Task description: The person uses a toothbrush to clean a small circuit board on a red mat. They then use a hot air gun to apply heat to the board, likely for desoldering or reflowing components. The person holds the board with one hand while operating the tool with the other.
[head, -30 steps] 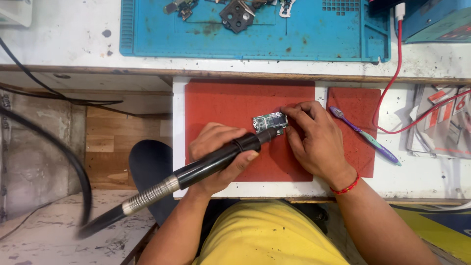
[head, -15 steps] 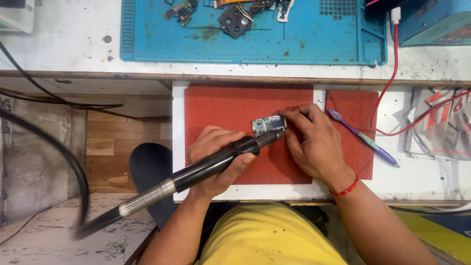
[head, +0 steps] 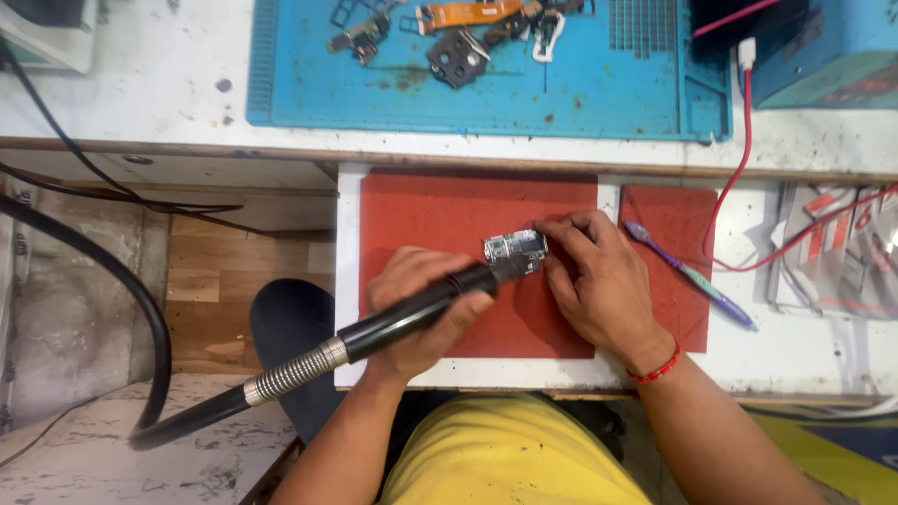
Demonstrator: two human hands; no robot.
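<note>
A small circuit board (head: 515, 250) with silvery shielding lies flat just above the frame's centre. The black hot-air wand (head: 421, 311), with ribbed metal collar and thick hose, slants from lower left, its nozzle at the board.

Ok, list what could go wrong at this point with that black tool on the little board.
1. The right hand pins the small circuit board with fingertips right beside the nozzle of the black handheld tool; a slip could hurt those fingers.
2. The left hand holds the tool well back while its thick hose hangs off the bench; its pull could drag the tip off target.
3. The board, unclamped on the red mat, may skid.
</note>
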